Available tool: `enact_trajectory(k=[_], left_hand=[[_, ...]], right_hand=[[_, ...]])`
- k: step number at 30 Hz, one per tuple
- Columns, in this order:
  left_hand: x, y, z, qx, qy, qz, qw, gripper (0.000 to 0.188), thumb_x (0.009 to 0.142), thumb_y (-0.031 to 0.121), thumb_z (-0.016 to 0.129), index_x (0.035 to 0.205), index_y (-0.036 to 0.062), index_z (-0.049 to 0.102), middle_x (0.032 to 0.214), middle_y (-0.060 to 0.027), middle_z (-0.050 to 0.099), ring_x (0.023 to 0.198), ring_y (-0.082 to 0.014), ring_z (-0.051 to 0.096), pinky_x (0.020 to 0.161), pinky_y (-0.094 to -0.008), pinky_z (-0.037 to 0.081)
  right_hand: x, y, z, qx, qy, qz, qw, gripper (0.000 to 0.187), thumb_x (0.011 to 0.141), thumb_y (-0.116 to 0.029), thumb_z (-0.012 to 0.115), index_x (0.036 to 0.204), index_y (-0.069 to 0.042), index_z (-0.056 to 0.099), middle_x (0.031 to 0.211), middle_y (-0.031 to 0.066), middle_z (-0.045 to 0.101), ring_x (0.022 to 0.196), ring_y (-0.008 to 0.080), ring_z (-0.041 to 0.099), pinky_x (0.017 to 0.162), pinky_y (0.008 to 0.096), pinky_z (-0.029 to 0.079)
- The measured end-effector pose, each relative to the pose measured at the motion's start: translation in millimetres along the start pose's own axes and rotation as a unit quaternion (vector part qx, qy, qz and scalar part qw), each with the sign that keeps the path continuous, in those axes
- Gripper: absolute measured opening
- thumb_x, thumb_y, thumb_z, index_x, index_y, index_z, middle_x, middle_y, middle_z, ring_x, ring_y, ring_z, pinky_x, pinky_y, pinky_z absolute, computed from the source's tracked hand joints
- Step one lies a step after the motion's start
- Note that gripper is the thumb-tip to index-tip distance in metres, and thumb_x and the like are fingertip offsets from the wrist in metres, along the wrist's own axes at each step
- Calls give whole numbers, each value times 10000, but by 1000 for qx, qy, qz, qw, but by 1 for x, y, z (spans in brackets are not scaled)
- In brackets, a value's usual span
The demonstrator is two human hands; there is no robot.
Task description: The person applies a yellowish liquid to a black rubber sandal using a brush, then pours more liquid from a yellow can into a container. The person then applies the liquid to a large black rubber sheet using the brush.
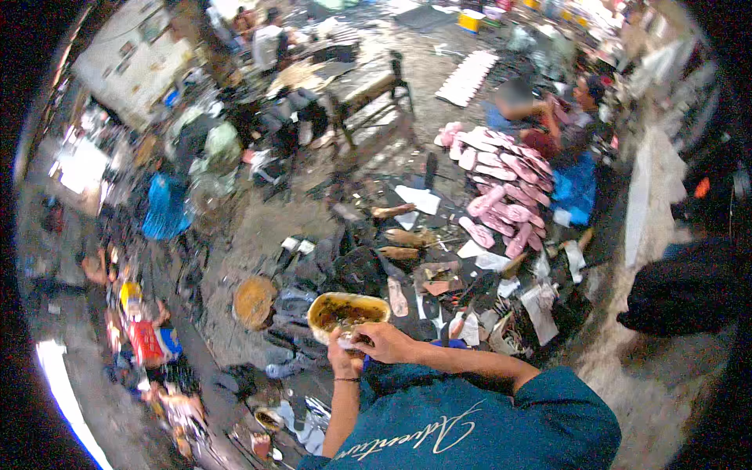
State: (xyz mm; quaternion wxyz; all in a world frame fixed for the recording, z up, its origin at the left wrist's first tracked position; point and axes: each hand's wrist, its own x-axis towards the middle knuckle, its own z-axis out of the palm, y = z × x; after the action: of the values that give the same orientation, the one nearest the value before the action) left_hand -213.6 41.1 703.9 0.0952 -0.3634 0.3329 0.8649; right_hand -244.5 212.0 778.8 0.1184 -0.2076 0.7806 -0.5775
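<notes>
My left hand (345, 359) and my right hand (384, 343) meet low in the middle of the head view. Both have curled fingers, closed around a small pale piece (345, 342) whose kind I cannot make out. Just beyond them is an oval, pale-rimmed tub (316, 317) with dark, yellowish-brown residue inside. The hands overlap its near edge; whether they touch it I cannot tell. A dark band circles my left wrist. Further right lies a single pinkish sole (398, 298), apart from the hands.
A heap of pink footwear (505, 180) lies to the right, beside a seated person. A round brown block (255, 302) stands left of the tub. Scraps, papers (540, 313) and foot-shaped wooden forms (407, 237) litter the floor. A wooden bench (372, 90) stands further back; people sit at left.
</notes>
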Motion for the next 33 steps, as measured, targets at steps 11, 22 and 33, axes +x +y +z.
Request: enact_trajectory(k=[11, 22, 33], left_hand=[[60, 75, -65, 48, 64, 52, 995, 619, 828, 414, 573, 1359, 112, 468, 1301, -105, 553, 1161, -335, 541, 961, -545, 448], [104, 124, 21, -21, 91, 84, 992, 629, 781, 420, 651, 1327, 147, 499, 1288, -84, 573, 1159, -332, 537, 967, -569, 429], [224, 49, 101, -254, 298, 244, 887, 762, 711, 283, 745, 1334, 87, 354, 1246, -161, 525, 1088, -378, 585, 845, -652, 501]], right_hand=[[-7, 61, -125, -89, 289, 190, 934, 198, 821, -210, 707, 886, -23, 715, 888, 129, 720, 805, 252, 702, 764, 350, 548], [50, 102, -205, -64, 314, 292, 901, 277, 782, -124, 734, 1023, -1, 671, 963, 132, 696, 896, 248, 670, 837, 354, 531], [121, 375, -414, -163, 163, 230, 946, 318, 837, -223, 732, 1061, -3, 683, 969, 171, 712, 904, 290, 679, 852, 385, 524]])
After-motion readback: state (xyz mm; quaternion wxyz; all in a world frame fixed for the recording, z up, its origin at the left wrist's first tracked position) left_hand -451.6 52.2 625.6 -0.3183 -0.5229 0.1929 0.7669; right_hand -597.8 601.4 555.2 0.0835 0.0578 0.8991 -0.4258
